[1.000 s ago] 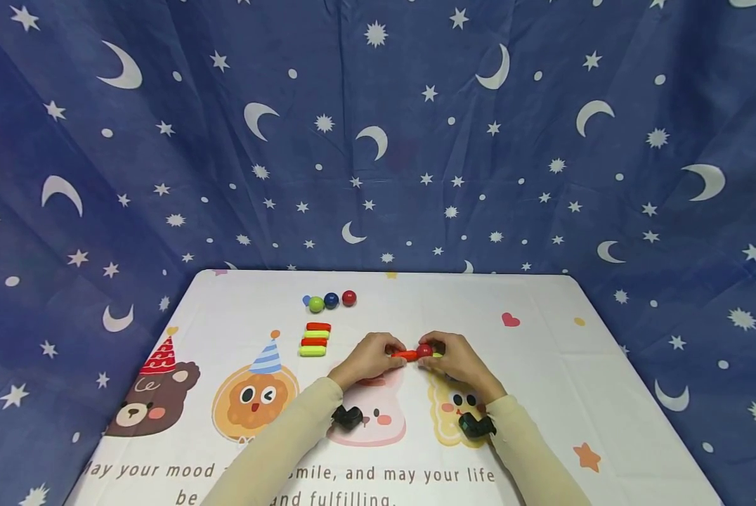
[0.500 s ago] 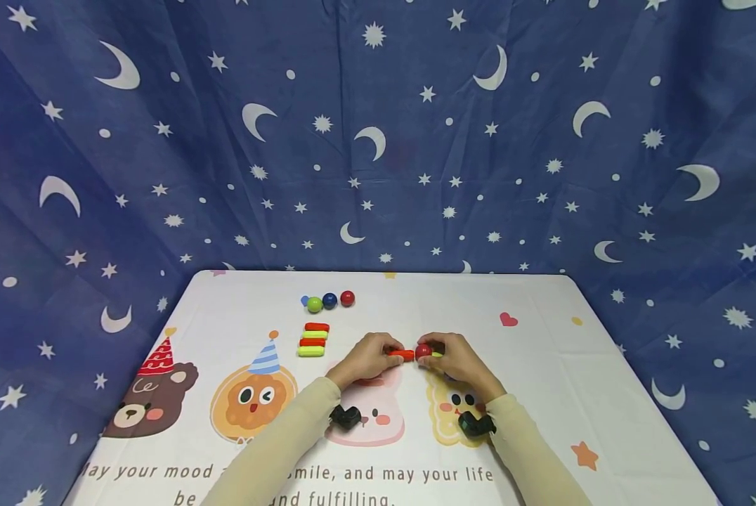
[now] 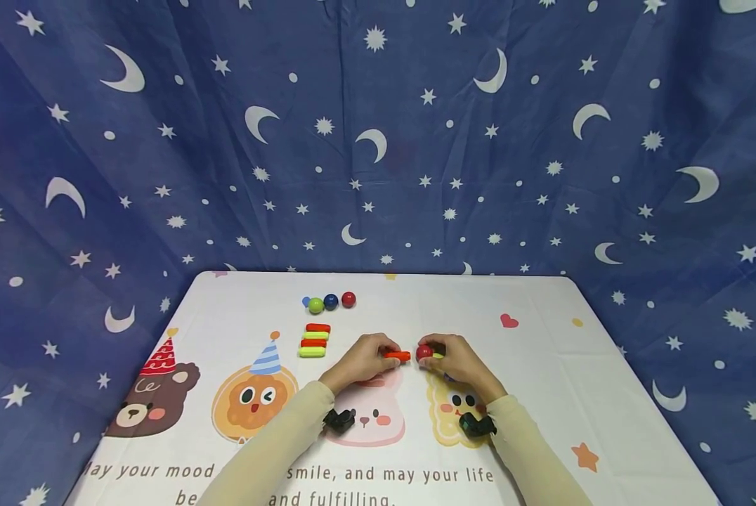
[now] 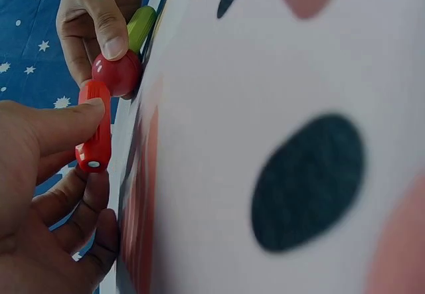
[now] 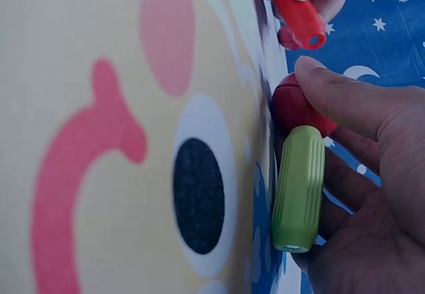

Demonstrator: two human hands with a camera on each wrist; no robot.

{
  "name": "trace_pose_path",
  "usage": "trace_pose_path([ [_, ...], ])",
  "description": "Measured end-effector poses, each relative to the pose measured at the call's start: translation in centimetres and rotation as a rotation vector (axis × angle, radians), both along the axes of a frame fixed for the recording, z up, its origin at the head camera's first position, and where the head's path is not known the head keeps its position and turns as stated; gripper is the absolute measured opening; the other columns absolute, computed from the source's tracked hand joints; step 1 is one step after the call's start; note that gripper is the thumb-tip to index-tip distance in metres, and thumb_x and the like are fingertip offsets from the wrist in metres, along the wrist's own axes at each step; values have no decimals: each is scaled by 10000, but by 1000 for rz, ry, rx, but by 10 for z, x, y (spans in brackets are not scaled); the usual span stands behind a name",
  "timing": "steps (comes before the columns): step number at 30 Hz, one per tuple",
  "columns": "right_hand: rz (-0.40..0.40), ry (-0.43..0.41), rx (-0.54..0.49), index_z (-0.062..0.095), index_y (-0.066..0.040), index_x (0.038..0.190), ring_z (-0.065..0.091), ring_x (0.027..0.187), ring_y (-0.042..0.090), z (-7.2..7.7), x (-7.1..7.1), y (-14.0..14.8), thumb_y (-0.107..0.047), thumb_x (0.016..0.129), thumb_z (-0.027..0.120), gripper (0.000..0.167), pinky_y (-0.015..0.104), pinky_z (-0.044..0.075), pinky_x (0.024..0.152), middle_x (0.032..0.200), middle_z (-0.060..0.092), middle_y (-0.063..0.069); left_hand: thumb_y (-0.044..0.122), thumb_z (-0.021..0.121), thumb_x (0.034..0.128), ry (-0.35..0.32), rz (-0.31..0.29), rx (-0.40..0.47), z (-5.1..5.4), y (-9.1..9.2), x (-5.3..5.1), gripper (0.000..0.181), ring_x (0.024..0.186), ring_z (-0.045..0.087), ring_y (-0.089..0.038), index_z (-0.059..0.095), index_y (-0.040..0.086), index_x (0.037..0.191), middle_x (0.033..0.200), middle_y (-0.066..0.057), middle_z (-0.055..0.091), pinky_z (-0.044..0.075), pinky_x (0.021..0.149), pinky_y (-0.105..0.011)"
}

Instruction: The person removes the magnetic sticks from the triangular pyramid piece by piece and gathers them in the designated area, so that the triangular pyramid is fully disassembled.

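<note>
My left hand [image 3: 364, 360] pinches a red ribbed rod [image 4: 97, 125] between thumb and fingers. My right hand [image 3: 455, 360] grips a red ball [image 5: 297, 106], thumb pressed on its side. A yellow-green ribbed rod [image 5: 298, 194] meets that ball and lies along the right fingers. In the head view, a narrow gap separates the red rod from the ball. Both hands are low over the white table [image 3: 504, 393]. Rod ends carry a small pale spot, seen in the wrist views.
Left of the hands, several red and yellow-green rods [image 3: 313, 343] lie stacked in a column. Behind them sit a green ball [image 3: 315, 306], a blue ball [image 3: 331, 301] and another red ball [image 3: 349, 299]. A starry blue curtain [image 3: 403, 176] hangs along the table's back edge.
The left hand has drawn the red rod leftward, away from the red ball it was touching. My right hand has stayed nearly still with the ball.
</note>
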State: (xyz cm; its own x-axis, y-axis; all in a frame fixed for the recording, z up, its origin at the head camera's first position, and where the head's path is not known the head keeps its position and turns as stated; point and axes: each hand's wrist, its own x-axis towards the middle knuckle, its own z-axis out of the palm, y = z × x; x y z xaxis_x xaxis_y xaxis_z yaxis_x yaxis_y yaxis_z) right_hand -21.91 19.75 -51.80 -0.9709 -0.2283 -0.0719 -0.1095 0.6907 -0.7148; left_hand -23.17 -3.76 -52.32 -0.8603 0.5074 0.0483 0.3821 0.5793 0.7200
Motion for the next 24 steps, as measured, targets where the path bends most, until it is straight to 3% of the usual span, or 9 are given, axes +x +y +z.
trace_pose_path([
  [4, -1, 1, 9, 709, -225, 1096, 602, 955, 139, -1, 0, 0, -193, 807, 814, 310, 390, 520, 942, 1089, 706, -24, 199, 765, 853, -24, 5, 26, 3, -5, 4, 202, 835, 536, -116, 732, 136, 1042, 945, 33, 668, 441, 798, -266],
  [13, 3, 11, 12, 711, -203, 1104, 610, 960, 149, -1, -1, -1, -197, 798, 822, 326, 404, 521, 945, 1090, 710, -10, 200, 759, 860, -11, 9, 49, 6, -17, 11, 195, 857, 547, -103, 726, 169, 1049, 956, 63, 653, 454, 802, -256],
  [24, -11, 13, 7, 710, -191, 1109, 608, 960, 150, -1, 0, -2, -183, 799, 819, 328, 399, 526, 939, 1092, 706, -6, 165, 784, 834, 17, 54, 67, 14, -36, 21, 203, 804, 546, -116, 722, 216, 1021, 975, 87, 640, 468, 661, -207],
])
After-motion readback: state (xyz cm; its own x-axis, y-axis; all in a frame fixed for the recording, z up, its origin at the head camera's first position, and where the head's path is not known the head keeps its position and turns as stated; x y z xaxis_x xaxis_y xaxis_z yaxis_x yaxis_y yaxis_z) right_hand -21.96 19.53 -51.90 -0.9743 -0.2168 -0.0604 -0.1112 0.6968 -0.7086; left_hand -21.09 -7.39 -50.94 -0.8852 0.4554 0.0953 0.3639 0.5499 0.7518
